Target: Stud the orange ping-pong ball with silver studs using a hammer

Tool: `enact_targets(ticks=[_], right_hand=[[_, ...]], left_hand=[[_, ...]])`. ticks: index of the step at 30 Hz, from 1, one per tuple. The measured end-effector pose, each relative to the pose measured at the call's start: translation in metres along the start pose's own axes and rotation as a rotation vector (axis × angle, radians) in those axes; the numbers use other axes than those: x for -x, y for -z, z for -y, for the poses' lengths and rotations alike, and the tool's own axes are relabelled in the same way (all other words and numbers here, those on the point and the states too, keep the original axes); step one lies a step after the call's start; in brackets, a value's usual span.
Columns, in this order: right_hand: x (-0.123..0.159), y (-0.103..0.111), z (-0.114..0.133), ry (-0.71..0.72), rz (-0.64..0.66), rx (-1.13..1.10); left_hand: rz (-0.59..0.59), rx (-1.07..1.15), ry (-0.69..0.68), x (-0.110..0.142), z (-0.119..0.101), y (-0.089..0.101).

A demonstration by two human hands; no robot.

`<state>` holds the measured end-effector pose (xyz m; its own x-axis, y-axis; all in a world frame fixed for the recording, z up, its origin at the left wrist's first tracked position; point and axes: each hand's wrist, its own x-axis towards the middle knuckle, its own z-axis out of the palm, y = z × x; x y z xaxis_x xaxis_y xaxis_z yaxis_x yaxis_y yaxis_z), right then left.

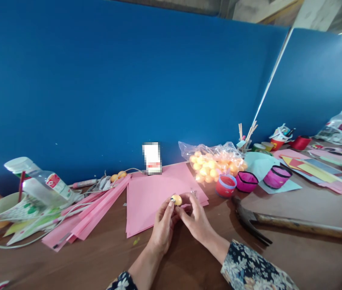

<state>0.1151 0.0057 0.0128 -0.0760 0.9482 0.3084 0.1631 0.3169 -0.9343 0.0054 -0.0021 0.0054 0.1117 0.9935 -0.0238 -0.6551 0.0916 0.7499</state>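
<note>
There is one left hand (pixel 164 221) and one right hand (pixel 195 219), with one yellow ball (pixel 177 199) at the fingers; one hammer (pixel 294 225), one red cup (pixel 225 187), two magenta holders (pixel 276 178) and, blurry at far right, probably two clear bottles (pixel 338 119).

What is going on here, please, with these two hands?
The person's left hand holds a small yellow ball at the fingertips, and the right hand is close beside it; whether it touches the ball is hard to tell. Pink sheets lie just beyond the hands. To the right are a clear bag of similar balls and a hammer.
</note>
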Motion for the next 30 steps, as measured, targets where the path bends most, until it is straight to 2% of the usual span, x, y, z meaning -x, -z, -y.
enact_targets(ticks=[13, 18, 30], right_hand=[[-0.0003, -0.0002, -0.0003, 0.022, 0.016, -0.048], [-0.0015, 0.0007, 0.0003, 0.018, 0.006, -0.077], [0.0006, 0.0009, 0.0007, 0.024, 0.007, 0.011]], left_hand=[[-0.019, -0.014, -0.012, -0.0011, 0.0004, 0.0007], [0.007, -0.016, 0.005, 0.0000, 0.0000, 0.0009], [-0.047, 0.002, -0.024, 0.0007, -0.0023, -0.0023]])
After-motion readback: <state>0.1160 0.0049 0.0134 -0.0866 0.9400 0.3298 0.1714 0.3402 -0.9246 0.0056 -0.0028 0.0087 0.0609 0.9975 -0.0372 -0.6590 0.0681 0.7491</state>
